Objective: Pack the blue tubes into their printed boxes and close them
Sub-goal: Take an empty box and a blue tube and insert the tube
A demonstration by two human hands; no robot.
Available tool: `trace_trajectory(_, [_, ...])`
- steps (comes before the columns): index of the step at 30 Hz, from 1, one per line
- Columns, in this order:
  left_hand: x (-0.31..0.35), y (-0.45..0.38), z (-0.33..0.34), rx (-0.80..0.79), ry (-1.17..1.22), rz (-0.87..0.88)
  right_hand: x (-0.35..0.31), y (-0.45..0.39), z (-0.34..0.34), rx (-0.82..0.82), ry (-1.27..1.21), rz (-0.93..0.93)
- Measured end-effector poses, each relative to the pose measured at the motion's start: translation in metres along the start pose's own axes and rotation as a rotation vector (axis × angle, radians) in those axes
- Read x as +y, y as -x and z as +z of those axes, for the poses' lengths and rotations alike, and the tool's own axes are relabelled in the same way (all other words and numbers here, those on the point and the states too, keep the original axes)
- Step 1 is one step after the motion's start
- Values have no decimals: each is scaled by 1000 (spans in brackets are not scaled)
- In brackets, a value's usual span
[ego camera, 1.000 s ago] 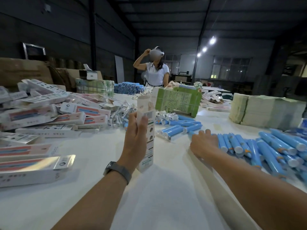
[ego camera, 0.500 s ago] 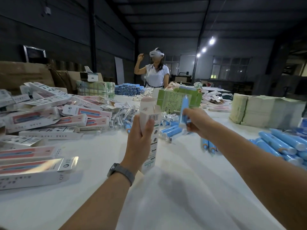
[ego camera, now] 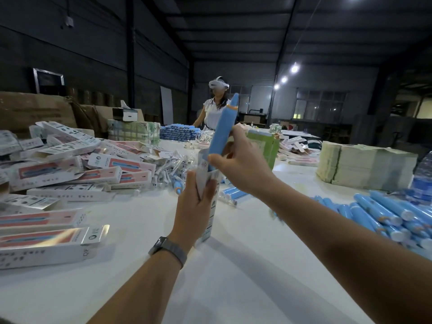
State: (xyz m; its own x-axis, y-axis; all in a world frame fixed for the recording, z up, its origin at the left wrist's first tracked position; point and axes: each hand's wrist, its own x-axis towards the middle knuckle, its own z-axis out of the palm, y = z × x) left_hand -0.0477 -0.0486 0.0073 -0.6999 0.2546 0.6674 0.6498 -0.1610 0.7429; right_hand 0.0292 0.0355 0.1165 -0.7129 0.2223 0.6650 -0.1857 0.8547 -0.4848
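Two hands (ego camera: 243,164) (ego camera: 195,204) seat tube (ego camera: 223,127) in box (ego camera: 209,181).

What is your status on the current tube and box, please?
Left hand grips upright box, top open. Right hand holds blue tube, lower end entering box mouth. Nothing in the way.

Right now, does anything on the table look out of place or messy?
Nothing is damaged or spilled. The printed boxes on the left lie in a jumbled heap, several with flaps open, and the loose blue tubes on the right are strewn unevenly. The right hand holds a blue tube tilted, entering the box in the left hand's grip.
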Motion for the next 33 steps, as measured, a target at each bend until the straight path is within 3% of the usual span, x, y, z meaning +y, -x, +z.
trace_trajectory(6, [-4,-2,1,46,-30,-6,-8,-4,-5,-105,-35,80])
trace_trajectory(11, [-4,-2,1,97,-68,-1,-10,-6,0,-13,-37,-16])
trace_trajectory(19, [-7,-7,0,140,-121,20,-4,-9,10,-20,92,-161])
trace_trajectory(22, [-7,-8,0,207,-110,40,11,-17,15,140,-26,-136])
trace_trajectory(25, [-6,-8,-1,267,-52,35,47,-18,26,306,-194,40])
trace_trajectory(27, [-8,-8,-1,258,-53,49,85,-11,41,117,-5,264])
trace_trajectory(30, [-11,-4,0,208,-90,88,141,7,63,-357,454,467])
trace_trajectory(31, [-13,-3,0,192,-93,88,153,12,68,-428,523,489])
trace_trajectory(33, [-14,-3,1,171,-92,89,167,14,73,-415,546,504])
